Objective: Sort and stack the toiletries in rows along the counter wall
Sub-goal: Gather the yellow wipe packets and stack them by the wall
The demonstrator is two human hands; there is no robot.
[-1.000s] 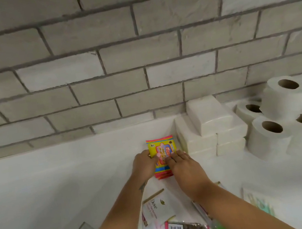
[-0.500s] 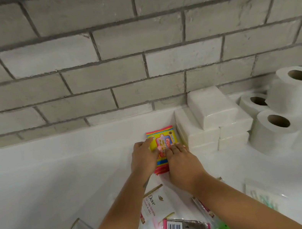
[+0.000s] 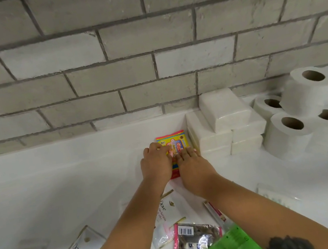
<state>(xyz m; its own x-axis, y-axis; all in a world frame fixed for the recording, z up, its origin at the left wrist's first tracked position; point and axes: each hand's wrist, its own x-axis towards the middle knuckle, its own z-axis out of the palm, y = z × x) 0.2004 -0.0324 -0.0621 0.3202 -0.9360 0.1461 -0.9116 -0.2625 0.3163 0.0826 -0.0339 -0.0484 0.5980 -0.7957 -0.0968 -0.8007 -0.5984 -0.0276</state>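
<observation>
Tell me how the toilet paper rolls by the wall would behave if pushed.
The toilet paper rolls stand on end, so they would probably slide rather than roll. The top roll sits stacked on the others and could topple. Likely light and soft.

Both your hands out, side by side at mid-frame

Your left hand (image 3: 155,162) sits just left of centre, knuckles up, fingers bent and pressing downward at their tips. Your right hand (image 3: 195,168) lies just beside it, palm down, fingers straight and together, pointing toward the top of the frame. Both bare forearms run up from the lower edge, converging; a dark tattoo shows on your right forearm, lower right.
</observation>
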